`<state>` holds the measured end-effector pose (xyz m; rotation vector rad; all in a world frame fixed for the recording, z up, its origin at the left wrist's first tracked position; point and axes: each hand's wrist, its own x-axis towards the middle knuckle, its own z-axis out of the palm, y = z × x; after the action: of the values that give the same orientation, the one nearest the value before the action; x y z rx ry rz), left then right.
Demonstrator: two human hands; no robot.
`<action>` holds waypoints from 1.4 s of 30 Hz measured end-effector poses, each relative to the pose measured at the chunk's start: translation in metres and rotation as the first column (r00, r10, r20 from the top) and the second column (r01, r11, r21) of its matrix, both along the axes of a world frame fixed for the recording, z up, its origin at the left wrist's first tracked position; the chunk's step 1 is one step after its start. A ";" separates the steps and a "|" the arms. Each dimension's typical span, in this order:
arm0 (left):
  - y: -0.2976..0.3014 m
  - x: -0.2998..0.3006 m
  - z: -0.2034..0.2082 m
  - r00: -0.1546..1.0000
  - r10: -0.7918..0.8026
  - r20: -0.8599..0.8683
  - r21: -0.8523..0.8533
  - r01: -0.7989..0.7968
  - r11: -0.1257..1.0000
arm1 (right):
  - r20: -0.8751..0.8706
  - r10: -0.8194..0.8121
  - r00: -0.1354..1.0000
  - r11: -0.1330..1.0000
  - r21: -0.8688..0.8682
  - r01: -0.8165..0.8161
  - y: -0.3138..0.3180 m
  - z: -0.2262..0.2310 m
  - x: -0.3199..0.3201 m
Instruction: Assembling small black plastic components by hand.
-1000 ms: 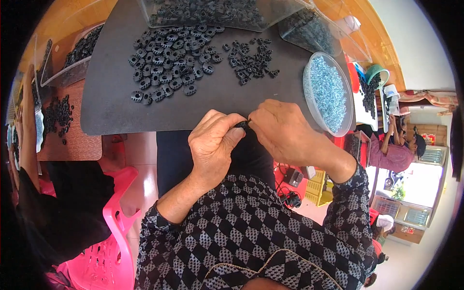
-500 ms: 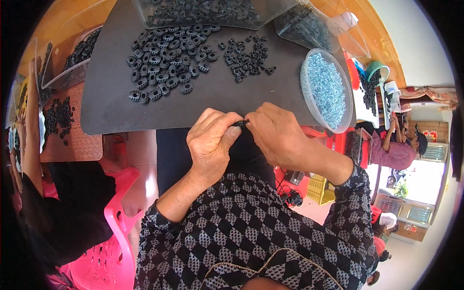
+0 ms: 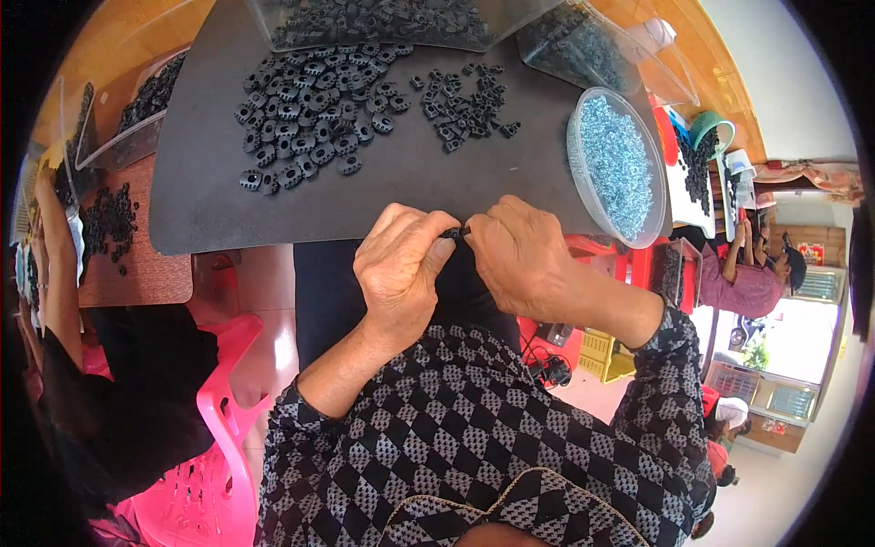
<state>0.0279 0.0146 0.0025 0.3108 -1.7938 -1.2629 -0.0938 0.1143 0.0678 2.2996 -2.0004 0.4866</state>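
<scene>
Just off the near edge of the dark grey table, my left hand pinches a small black plastic part between thumb and forefinger. My right hand is closed at the part's other end; its fingertips are mostly hidden behind the knuckles. Beyond my hands lies a pile of black oval plastic pieces with notched edges. To its right is a smaller group of little black plastic pieces. A round clear tub holds many tiny shiny pale-blue pieces.
Clear bins with black parts stand along the far edge. At left, a person's arm reaches over a reddish-brown table, beside a pink chair. Yellow crates sit on the floor at right. Other people work farther right.
Both hands stay in nearly the same place around the black part. My right hand has shifted very slightly, and a little more of the part shows between the hands.
</scene>
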 end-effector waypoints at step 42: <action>0.007 0.001 0.007 0.934 -0.153 -0.321 0.684 0.341 0.645 | 0.467 -0.082 0.880 0.982 -0.111 0.150 -0.012 0.018 0.000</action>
<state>0.0286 0.0218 0.0094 0.3369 -1.0611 -2.1153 -0.0937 0.1026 0.0854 2.1033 -2.1827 1.2258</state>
